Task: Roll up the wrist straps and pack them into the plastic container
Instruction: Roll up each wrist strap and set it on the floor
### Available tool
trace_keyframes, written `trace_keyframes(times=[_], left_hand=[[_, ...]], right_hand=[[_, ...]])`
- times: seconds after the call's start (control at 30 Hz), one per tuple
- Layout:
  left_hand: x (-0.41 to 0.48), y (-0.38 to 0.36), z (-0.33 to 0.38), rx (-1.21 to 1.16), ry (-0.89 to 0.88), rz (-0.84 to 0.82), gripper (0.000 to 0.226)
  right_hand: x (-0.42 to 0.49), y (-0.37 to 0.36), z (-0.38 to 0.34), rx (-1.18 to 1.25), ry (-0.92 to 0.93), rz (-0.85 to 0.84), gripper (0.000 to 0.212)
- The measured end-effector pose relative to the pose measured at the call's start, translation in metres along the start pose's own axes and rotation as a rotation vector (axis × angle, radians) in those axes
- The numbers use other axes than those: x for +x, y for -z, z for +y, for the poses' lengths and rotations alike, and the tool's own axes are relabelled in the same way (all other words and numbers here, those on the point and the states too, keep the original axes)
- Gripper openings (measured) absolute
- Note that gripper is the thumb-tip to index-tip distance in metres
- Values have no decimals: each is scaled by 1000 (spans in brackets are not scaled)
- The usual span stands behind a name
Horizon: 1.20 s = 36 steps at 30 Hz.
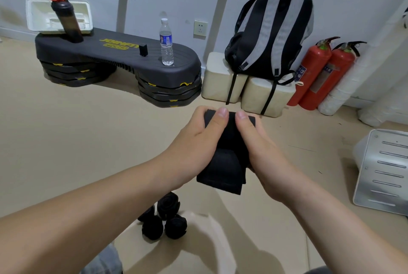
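Head view: left hand [197,141] and right hand [266,152] grip a black wrist strap [225,163], thumbs pressing its far end

left hand [198,139] + right hand [260,147] | grip black wrist strap [223,163]

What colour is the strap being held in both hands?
Black; the wrist strap shows clearly in the head view.

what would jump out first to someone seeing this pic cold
Dead centre, the left hand and right hand grip a wide black fabric wrist strap between them. Just below, a cluster of tightly rolled black straps lies near the bottom of the view. Further back on the right, two red fire extinguishers stand beside a black and grey striped backpack.
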<state>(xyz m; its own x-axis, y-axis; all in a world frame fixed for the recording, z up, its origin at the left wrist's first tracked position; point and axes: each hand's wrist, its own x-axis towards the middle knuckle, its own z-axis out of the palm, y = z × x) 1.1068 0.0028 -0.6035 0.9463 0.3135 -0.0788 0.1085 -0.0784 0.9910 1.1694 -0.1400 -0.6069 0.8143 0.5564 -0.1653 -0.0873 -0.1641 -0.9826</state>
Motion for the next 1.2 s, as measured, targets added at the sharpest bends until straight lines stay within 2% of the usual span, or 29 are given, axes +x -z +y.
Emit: trace_keyframes(times=[0.1, 0.27, 0.37, 0.47, 0.53, 0.6, 0.7, 0.8, 0.9, 0.97, 1.1, 1.2], left_hand=[[-4, 1, 3, 131, -101, -43, 32], [-3, 4, 4, 234, -203, -57, 38], [2, 3, 3, 62, -45, -20, 31], [11, 6, -2, -99, 235, -118, 61], [11, 9, -2, -98, 282, -218, 67], [9, 9, 1, -102, 278, -244, 63], [9, 7, 0, -173, 253, -207, 54], [10, 6, -2, -201, 226, -169, 46], [10, 6, -5, -208, 198, -151, 36], [9, 6, -7, -212, 179, -153, 28], [9, 4, -8, -211, 164, -139, 23], [9, 2, -9, -254, 186, -83, 37]], right_hand=[[-1, 0, -3, 43, -30, -15, 63], [-4, 4, -8, 246, 2, -72, 45], [-2, 6, -4, 178, 134, -74, 33], [1, 10, 2, -44, 305, -83, 40], [3, 14, 3, -147, 373, -92, 47], [4, 18, 4, -172, 389, -74, 48], [5, 23, 4, -121, 332, -72, 55], [4, 23, -2, 46, 148, -48, 68], [5, 21, -8, 43, -14, -77, 47], [3, 18, -9, 8, -92, -106, 51], [3, 14, -9, 19, -101, -89, 48], [5, 13, -9, 63, -68, 3, 40]])
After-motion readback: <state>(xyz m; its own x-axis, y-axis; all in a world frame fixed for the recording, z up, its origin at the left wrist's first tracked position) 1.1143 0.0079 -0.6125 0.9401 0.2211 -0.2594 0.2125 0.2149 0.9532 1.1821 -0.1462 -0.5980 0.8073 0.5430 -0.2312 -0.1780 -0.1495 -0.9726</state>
